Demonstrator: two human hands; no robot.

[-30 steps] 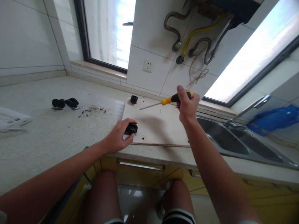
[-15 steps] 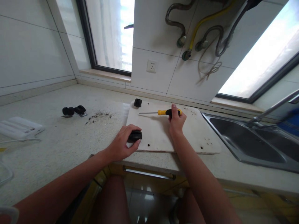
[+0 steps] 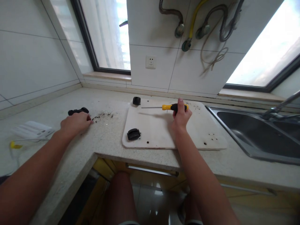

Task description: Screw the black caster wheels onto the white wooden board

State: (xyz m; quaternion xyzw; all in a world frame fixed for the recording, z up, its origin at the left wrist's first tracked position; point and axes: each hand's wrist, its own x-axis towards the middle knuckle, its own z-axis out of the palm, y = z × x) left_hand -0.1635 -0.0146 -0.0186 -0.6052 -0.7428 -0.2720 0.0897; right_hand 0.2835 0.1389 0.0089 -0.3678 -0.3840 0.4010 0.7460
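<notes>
The fingers of the right hand are wrapped round a screwdriver, held over the white board; its long axis runs sideways, tip pointing left, near the far wheel. The left hand is at black wheels on the counter; whether its fingers grasp one, I cannot tell.

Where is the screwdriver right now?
In the head view, the screwdriver is just right of centre, held in the right hand over the white board.

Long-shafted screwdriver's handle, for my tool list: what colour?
Yellow and black handle, in the head view.
</notes>
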